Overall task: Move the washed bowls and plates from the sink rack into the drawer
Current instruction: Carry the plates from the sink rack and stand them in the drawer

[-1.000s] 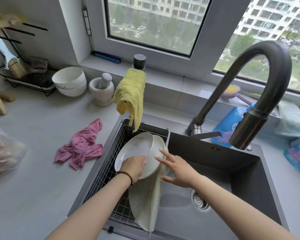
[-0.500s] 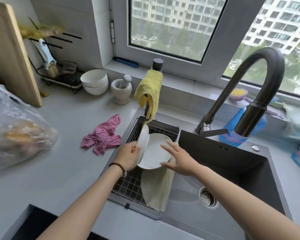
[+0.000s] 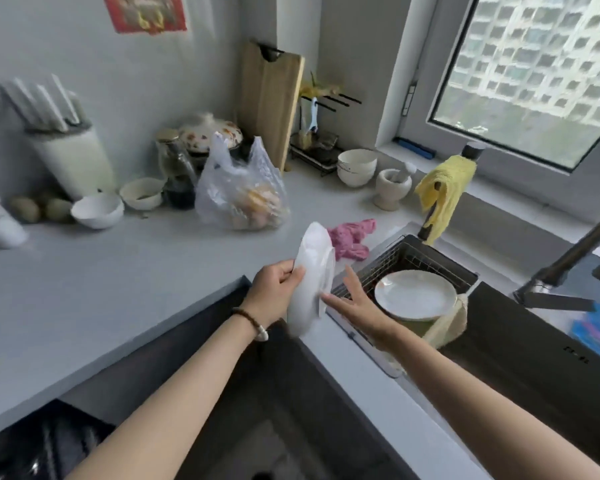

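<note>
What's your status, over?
Left hand grip shut on plate, clear of sink rack. Right hand open beside it. Second plate remains in rack.

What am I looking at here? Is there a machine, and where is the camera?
There is no machine: a person works with bare hands, and one wide-angle camera on their head looks down at them. The left hand grips a white plate on edge, lifted clear of the sink rack. The right hand is open beside it, holding nothing. A second white plate lies in the rack. On the grey counter are a pink cloth, a plastic bag of food, several white bowls, and a mortar and pestle. A yellow cloth hangs by the sink.
</note>
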Available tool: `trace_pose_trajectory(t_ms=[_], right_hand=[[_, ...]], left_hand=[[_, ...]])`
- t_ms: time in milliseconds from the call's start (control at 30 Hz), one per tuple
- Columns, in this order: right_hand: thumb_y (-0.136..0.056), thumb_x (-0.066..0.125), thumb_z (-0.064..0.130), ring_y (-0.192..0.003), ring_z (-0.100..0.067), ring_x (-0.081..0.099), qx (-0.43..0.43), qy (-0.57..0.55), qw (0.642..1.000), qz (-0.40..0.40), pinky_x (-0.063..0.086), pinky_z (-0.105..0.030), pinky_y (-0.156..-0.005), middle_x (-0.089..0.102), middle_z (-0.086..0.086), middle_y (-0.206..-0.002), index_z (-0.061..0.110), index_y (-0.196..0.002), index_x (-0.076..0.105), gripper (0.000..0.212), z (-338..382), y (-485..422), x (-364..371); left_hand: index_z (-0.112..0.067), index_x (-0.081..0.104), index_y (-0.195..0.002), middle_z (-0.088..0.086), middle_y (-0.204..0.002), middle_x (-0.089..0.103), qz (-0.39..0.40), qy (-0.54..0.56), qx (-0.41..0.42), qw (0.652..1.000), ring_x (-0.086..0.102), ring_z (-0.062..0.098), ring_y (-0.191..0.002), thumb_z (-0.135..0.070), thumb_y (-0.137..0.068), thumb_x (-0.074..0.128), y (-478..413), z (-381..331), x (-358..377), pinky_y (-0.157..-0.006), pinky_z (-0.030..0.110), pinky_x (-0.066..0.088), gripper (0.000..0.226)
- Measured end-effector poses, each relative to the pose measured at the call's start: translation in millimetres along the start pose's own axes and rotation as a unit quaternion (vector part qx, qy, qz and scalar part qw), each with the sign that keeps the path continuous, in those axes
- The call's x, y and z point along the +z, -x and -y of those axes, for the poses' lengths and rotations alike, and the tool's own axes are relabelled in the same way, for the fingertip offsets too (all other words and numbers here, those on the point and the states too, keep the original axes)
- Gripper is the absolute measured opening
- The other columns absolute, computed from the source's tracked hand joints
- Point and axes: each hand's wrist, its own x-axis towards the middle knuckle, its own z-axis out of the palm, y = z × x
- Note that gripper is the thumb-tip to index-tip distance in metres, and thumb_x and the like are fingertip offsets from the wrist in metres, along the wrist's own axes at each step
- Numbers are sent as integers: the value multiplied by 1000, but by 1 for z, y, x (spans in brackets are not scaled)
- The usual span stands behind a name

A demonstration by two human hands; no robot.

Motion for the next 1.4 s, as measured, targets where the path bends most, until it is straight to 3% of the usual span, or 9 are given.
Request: trace_pose_trajectory(t_ms=[67, 167, 367, 467, 667, 867, 1067, 1233, 1400], right_hand=[[-79, 75, 47, -138, -15, 37, -29, -33, 997, 63, 33, -37, -112, 23, 14, -155, 38, -153, 2, 104, 12, 5, 44], [-72, 81, 46, -130, -9, 49, -57, -47, 989, 131, 40, -42, -112, 44, 17, -144, 48, -140, 19, 92, 25, 9, 116], [-89, 68, 19, -108, 6, 62, -53, -52, 961, 267, 51, -25, -95, 61, 25, -118, 54, -121, 32, 59, 37, 49, 278], [-86, 73, 27, -116, -4, 62, -51, -31, 948, 311, 49, -33, -102, 66, 17, -122, 48, -130, 34, 62, 33, 79, 359], [-79, 78, 41, -128, -17, 55, -45, -13, 926, 374, 40, -49, -111, 58, 9, -137, 52, -139, 32, 77, 14, 140, 525], [-75, 80, 43, -128, -15, 56, -8, 12, 906, 423, 41, -49, -111, 58, 13, -137, 51, -142, 27, 86, -5, 171, 642], [-63, 86, 57, -138, -19, 45, 57, 67, 880, 467, 30, -51, -117, 39, 5, -154, 43, -154, 1, 125, -26, 164, 711], [-66, 81, 62, -151, -22, 16, 79, 100, 858, 498, 18, -52, -121, 3, 3, -165, 46, -153, -5, 124, -34, 150, 754], [-74, 76, 55, -152, -24, 4, 88, 101, 858, 495, 14, -53, -121, -5, 2, -165, 40, -155, -5, 115, -45, 135, 785]], left_hand=[[2, 57, -82, 13, -73, 56, -25, 19, -15, 999, 49, 19, -71, -59, -76, 50, 36, 7, -37, -65, 41, 46, 62], [1, 61, -90, 29, -90, 62, -84, 33, -29, 996, 55, 24, -77, -59, -74, 50, 96, 20, -93, -77, 57, 50, 63], [1, 62, -93, 22, -82, 62, -183, 35, -83, 979, 55, 29, -74, -38, -91, 52, 228, 71, -194, -67, 38, 44, 41], [-3, 63, -79, 2, -66, 59, -224, 59, -103, 967, 49, 17, -65, -29, -93, 52, 300, 100, -239, -63, 30, 38, 32], [5, 60, -94, 30, -88, 61, -264, 99, -120, 952, 54, 23, -79, -36, -91, 54, 445, 158, -330, -73, 39, 44, 42], [-8, 52, -65, -4, -57, 50, -313, 146, -162, 924, 46, 13, -60, -22, -95, 50, 538, 212, -383, -56, 23, 41, 33], [-16, 62, -78, -5, -69, 63, -358, 200, -196, 891, 61, 7, -72, -22, -95, 49, 579, 260, -403, -70, 29, 52, 23], [-10, 55, -70, -7, -58, 51, -397, 221, -217, 864, 53, 5, -59, -24, -95, 50, 589, 292, -420, -55, 15, 43, 28], [5, 54, -87, 10, -80, 50, -410, 247, -231, 847, 49, 21, -78, -33, -91, 54, 589, 330, -438, -75, 38, 47, 37]])
